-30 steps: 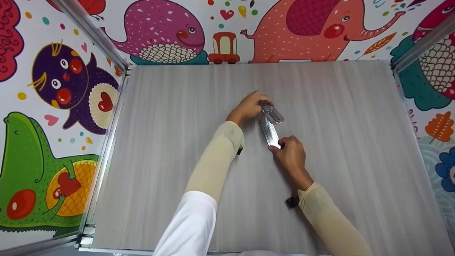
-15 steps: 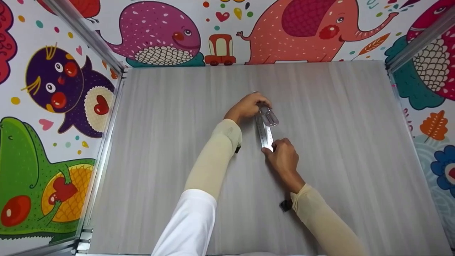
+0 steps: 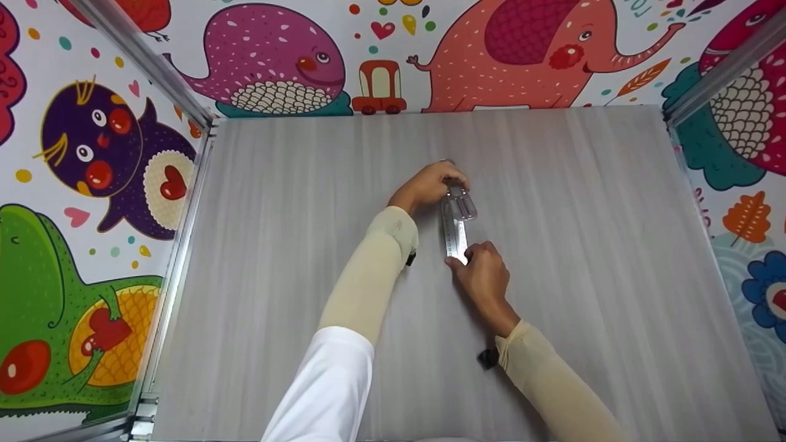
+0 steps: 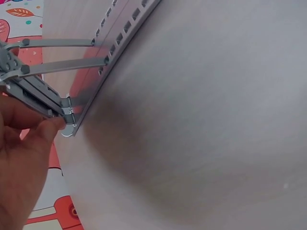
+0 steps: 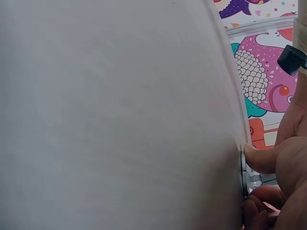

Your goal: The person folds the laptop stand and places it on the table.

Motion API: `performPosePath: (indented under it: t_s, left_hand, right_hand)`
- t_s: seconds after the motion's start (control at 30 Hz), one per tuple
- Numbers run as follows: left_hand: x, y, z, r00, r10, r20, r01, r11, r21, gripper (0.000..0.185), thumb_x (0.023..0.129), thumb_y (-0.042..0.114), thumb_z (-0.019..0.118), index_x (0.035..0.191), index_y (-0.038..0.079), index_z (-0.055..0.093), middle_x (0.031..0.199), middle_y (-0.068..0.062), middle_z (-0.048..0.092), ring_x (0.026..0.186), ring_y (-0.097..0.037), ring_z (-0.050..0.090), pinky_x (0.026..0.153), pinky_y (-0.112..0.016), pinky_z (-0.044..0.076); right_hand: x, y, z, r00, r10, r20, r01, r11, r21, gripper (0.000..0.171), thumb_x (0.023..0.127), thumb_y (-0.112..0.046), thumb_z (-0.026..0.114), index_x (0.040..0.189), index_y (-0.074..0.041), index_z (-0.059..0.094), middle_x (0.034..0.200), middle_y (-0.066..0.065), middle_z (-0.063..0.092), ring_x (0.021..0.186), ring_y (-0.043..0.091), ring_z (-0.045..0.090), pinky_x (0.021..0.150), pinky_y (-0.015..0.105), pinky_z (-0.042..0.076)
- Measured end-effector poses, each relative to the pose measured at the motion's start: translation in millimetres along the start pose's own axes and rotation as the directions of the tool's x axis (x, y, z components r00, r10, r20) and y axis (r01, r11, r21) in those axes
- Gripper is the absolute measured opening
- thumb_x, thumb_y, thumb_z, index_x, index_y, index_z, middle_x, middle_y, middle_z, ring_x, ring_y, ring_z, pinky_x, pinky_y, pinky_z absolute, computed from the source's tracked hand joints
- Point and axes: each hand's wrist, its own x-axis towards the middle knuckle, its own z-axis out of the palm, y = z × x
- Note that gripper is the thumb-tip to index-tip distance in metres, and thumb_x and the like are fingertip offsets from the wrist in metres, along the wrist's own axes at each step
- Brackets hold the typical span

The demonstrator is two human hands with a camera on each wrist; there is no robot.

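Note:
A silver metal folding ruler (image 3: 455, 232) with slotted arms lies near the middle of the grey table (image 3: 276, 245), pointing almost straight away from me. My left hand (image 3: 430, 181) pinches its far hinged end, where short arms (image 3: 462, 205) fan out. The left wrist view shows the fingers (image 4: 29, 143) on the joint and the slotted strips (image 4: 115, 43) running off. My right hand (image 3: 482, 276) pinches the near end. In the right wrist view the thumb (image 5: 266, 160) presses on the ruler's end (image 5: 244, 179).
Walls with bright cartoon animals (image 3: 270, 55) close in the table at the back and both sides. Aluminium frame rails (image 3: 178, 258) run along the left and right (image 3: 718, 67) edges. Nothing else lies on the tabletop.
The ruler has swung from a diagonal to nearly straight ahead. My right hand carried the near end to the left; the left hand stayed at the far joint.

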Motion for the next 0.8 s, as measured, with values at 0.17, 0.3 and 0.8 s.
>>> performPosePath:
  t_s: [0.17,0.3,0.8]
  left_hand:
    - [-0.8,0.7,1.2,1.000,-0.002,-0.008,0.002,1.000,0.000,0.060,0.079,-0.020,0.045,0.109,0.021,0.079,0.117,0.002,0.064,0.109,-0.014,0.055,0.106,-0.031,0.045]
    - [-0.8,0.0,2.5,1.000,-0.012,-0.021,0.012,1.000,-0.008,0.059,0.080,-0.019,0.046,0.106,0.023,0.079,0.116,0.003,0.064,0.109,-0.013,0.056,0.107,-0.031,0.046]
    - [-1.5,-3.0,5.5,0.997,-0.052,-0.051,0.050,0.998,-0.037,0.059,0.081,-0.017,0.045,0.104,0.026,0.079,0.118,0.006,0.064,0.110,-0.012,0.055,0.109,-0.031,0.045]
  right_hand:
    - [-1.0,-1.4,0.2,1.000,0.000,-0.002,0.000,1.000,0.012,0.036,0.072,-0.033,0.093,0.079,-0.004,0.072,0.081,0.008,0.060,0.067,0.025,0.060,0.058,0.047,0.049]
    - [-1.8,-3.1,0.7,1.000,0.006,-0.007,-0.005,1.000,0.024,0.037,0.073,-0.033,0.093,0.078,-0.004,0.071,0.080,0.008,0.061,0.067,0.025,0.060,0.058,0.046,0.049]
    - [-2.1,-2.6,4.1,1.000,-0.007,-0.018,0.008,1.000,0.017,0.038,0.071,-0.035,0.094,0.078,-0.005,0.071,0.080,0.008,0.062,0.066,0.025,0.061,0.056,0.048,0.050]
